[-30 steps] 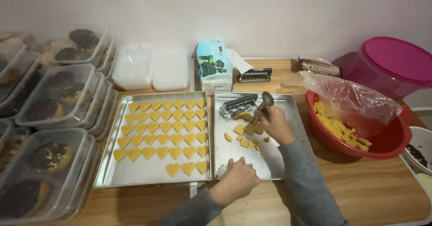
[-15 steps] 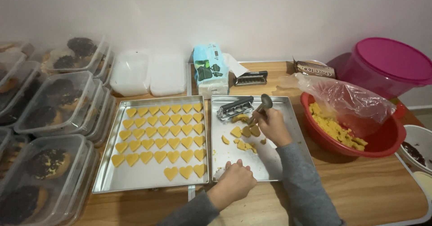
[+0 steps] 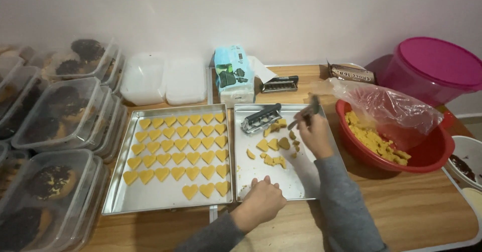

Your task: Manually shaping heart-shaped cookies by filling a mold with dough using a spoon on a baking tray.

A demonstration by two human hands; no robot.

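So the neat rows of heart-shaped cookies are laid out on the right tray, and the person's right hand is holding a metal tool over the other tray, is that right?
Not quite. The head view shows the rows of heart-shaped cookies on the left tray, not the right one. The right hand does hold a metal tool over the other tray, where loose dough pieces lie.

Tool [image 3: 307,112] in right hand [image 3: 314,134] blurred.

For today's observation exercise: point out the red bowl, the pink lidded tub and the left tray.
red bowl [image 3: 427,156], head view, front rim.
pink lidded tub [image 3: 437,64], head view, lid top.
left tray [image 3: 165,204], head view, bare near floor.
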